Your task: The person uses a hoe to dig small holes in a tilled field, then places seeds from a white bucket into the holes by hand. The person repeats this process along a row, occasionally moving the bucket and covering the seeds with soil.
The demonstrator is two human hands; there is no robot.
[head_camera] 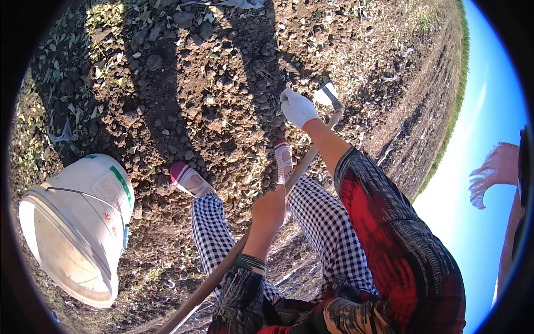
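Observation:
My bare left hand is wrapped around the wooden handle of a hoe, which runs slantwise between my legs. The hoe's metal blade lies on the soil to the front right, bright in the sun. My right hand, in a white knit glove, is curled into a fist just left of the blade. Its forearm crosses over the handle. No object shows in the fist, though its inner side is hidden. Both striped shoes stand on cloddy soil, below black-and-white checked trousers.
A white plastic bucket with a wire handle and printed writing stands at my left. Dry leaves and soil clods cover the ground. Scraps of plastic film lie about. A green crop strip borders the field. Fringed fabric hangs at the right rim.

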